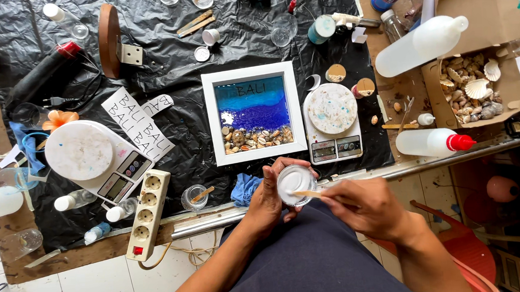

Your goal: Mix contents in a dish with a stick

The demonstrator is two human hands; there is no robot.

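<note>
My left hand (267, 195) grips a small clear cup (296, 184) of white liquid, held over my lap at the table's front edge. My right hand (364, 204) pinches a wooden stick (306, 193) whose tip rests in the cup. Just beyond, on black plastic sheeting, lies a white square frame (211, 120) holding blue resin with shells and pebbles along its lower edge.
A round-topped scale (332, 123) sits right of the frame, a larger scale (92, 157) at left. A power strip (147, 213), a blue cloth (243, 189), small cups and bottles crowd the sheet. A cardboard box of shells (472, 88) and squeeze bottles (431, 143) lie at right.
</note>
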